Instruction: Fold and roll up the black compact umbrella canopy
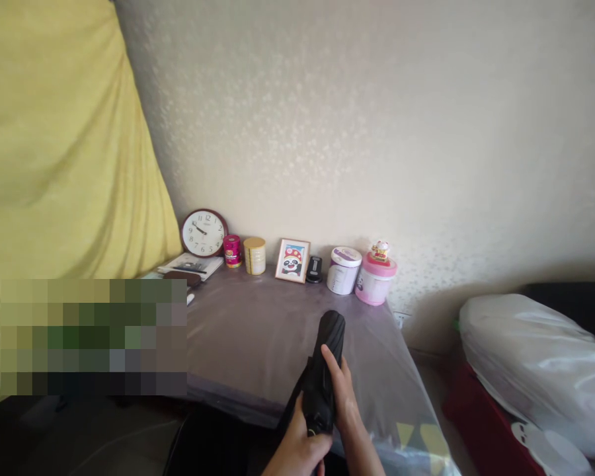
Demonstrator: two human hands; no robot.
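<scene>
A black folded umbrella (331, 325), its cloth lying in pleats, points away from me over the front part of the table. My left hand (305, 441) is closed round its lower end, close to the table's front edge. Higher up, my right hand (342, 390) grips the umbrella from the right side, the thumb lying along the cloth and the other fingers partly hidden behind it.
On the covered table (248, 330), a clock (205, 233), a pink tin (233, 251), a yellow tin (254, 256), a panda picture (292, 260) and two tubs (344, 271) line the wall. A plastic-wrapped bundle (535, 363) sits right; a yellow curtain (69, 145) hangs left.
</scene>
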